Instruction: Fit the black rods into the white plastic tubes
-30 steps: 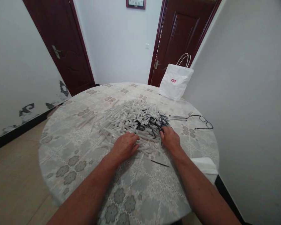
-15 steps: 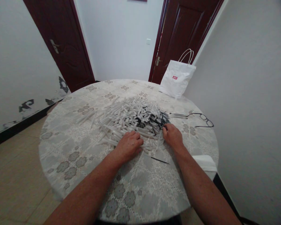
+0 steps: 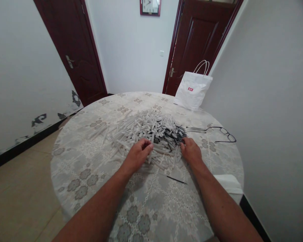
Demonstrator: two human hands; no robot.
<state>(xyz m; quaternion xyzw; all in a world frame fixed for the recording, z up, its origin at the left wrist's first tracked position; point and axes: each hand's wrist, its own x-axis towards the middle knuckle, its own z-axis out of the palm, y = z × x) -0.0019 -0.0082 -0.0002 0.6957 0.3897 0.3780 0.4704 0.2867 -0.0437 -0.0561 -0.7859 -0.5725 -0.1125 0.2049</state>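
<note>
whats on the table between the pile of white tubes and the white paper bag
Nothing: in the head view the stretch from the pile of white tubes to the white paper bag is bare patterned tablecloth.

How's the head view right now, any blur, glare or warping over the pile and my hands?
Head view: even, soft room light, no glare on the tablecloth; faint shadows under the left hand and right hand; the pile of white tubes is fairly sharp, though single pieces merge; strong wide-angle bending tilts the doors and walls; forearms stretch at the bottom edge.
</note>
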